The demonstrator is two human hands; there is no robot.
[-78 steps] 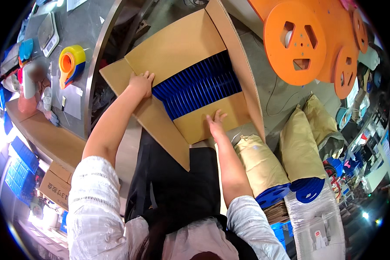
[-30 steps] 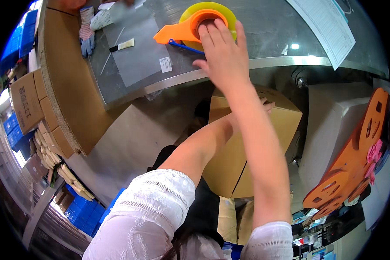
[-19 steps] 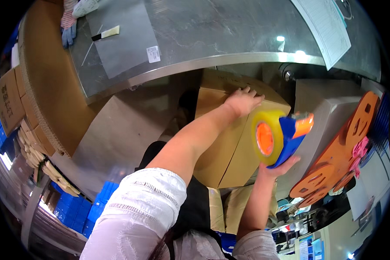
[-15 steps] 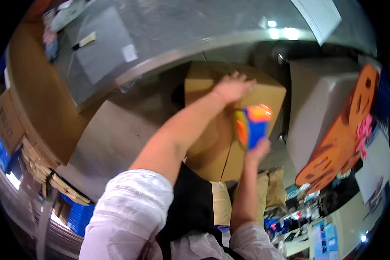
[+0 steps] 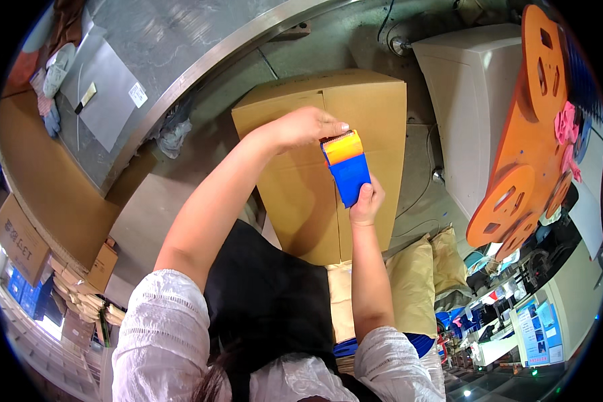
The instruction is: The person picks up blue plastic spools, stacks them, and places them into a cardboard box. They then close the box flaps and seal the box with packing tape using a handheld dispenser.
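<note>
My right hand [image 5: 368, 201] is wrapped round the lower end of a blue and orange tape dispenser [image 5: 350, 177], thumb along its side. The dispenser's toothed edge points up and away from me. At that edge my left hand [image 5: 308, 127] has its fingers pressed together. Whatever lies between those fingertips is too small to make out. Both hands are above a closed brown cardboard box [image 5: 375, 127], whose flaps meet in a seam running away from me.
A metal-edged grey table [image 5: 201, 33] stands at the far left, with a sheet and small brush-like tool [image 5: 86, 98] on it. To the right are a pale grey cabinet [image 5: 455, 100] and an orange board with holes [image 5: 509, 161]. Brown padded packs [image 5: 409, 288] lie near my right arm.
My left hand has come off the box top, back and left to the dispenser's toothed edge. The dispenser has shifted left and turned in my right hand. My view has turned too.
</note>
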